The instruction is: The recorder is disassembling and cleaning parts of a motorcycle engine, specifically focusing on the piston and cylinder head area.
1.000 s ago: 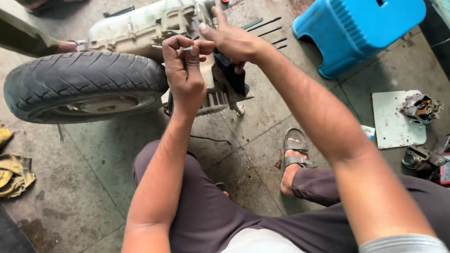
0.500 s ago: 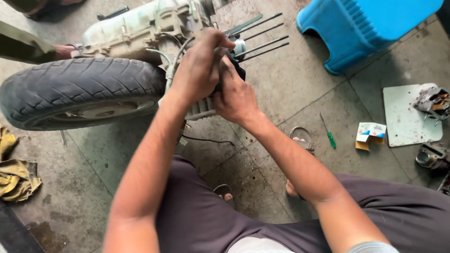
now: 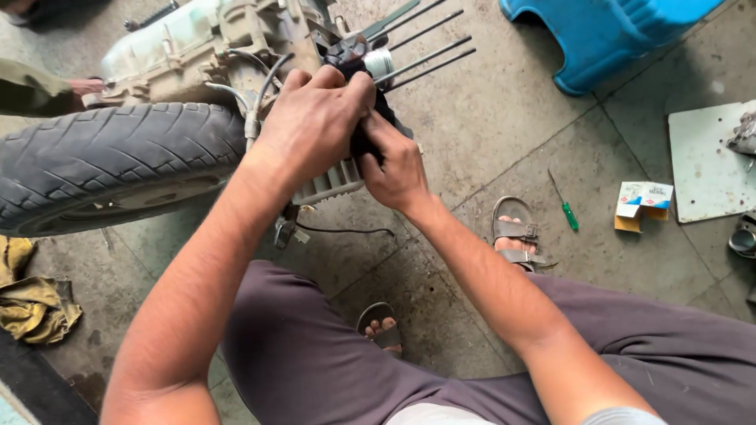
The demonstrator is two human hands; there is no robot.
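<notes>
The engine block [image 3: 236, 39], lying on the concrete floor [image 3: 488, 142] beside the tyre [image 3: 102, 161], is gripped at its finned end by the left hand [image 3: 315, 126], fingers curled shut. The dark part there is pinched by the right hand [image 3: 398, 169]. A blue stool [image 3: 614, 35] is seen further off.

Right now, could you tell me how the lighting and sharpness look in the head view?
In the head view, soft even daylight, no glare, only faint shadows under the tyre; the left hand and right hand on the engine are sharp; the blue stool is cut by the frame edge.
</notes>
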